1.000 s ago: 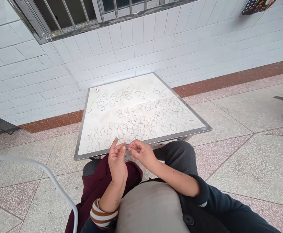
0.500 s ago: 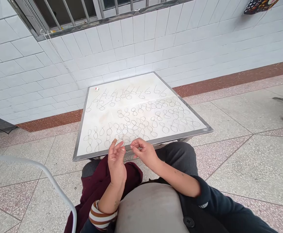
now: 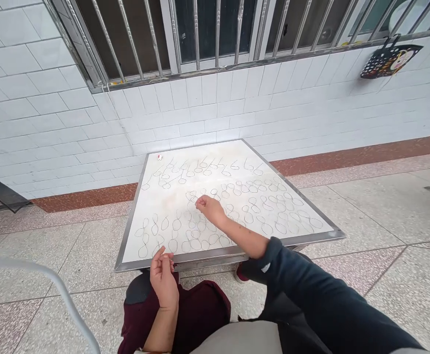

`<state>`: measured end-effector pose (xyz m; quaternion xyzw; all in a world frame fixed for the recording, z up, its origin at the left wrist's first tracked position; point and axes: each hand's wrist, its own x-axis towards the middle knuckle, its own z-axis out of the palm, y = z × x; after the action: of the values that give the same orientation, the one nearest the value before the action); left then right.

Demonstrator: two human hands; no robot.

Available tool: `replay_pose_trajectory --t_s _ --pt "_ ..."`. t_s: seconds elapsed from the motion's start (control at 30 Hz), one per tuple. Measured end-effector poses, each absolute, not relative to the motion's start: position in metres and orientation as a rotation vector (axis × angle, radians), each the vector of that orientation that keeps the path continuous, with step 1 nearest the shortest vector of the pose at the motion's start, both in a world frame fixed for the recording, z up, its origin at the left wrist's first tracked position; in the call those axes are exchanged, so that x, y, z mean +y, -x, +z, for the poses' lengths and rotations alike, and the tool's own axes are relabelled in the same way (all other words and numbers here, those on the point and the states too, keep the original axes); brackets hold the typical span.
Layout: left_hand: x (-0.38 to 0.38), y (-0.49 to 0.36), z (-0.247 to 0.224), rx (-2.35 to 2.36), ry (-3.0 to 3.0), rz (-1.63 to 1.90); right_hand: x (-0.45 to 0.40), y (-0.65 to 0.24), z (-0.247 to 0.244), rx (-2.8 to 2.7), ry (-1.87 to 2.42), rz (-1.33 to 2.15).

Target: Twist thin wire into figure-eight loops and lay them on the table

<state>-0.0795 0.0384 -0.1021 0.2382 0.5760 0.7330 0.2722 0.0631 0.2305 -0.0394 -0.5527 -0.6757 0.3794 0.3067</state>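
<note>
A white table [image 3: 170, 201] with a grey metal rim carries many thin dark wire shapes. Those in the back rows [image 3: 227, 170] are single loops with a straight tail; nearer ones [image 3: 252, 205] look like figure eights. Over the middle of the table, my right hand [image 3: 210, 209] has its fingertips pinched together; anything between them is too small to make out. My left hand [image 3: 164, 275] is at the front edge, left of centre, its fingers curled and thumb against them, with its contents too small to name.
A small white and red object [image 3: 159, 157] lies at the table's back left corner. Behind stands a tiled wall with a barred window [image 3: 218, 34] and a hanging patterned bag [image 3: 390, 61]. A pale curved tube [image 3: 58, 287] is at the lower left.
My right hand has moved away from my left hand, forward over the table. The fingers of my left hand have curled in more. The view has tilted up, showing more of the window.
</note>
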Motion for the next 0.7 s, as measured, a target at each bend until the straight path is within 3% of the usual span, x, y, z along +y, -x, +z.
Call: replay_pose_trajectory --t_s 0.3,0.7 --pt "0.025 0.078 -0.137 1.476 -1.123 1.496 0.296 -0.007 -0.061 -1.999 1.715 0.937" --pt "0.03 0.079 -0.137 1.508 -1.277 1.428 0.306 -0.005 -0.069 -2.076 1.85 0.848"
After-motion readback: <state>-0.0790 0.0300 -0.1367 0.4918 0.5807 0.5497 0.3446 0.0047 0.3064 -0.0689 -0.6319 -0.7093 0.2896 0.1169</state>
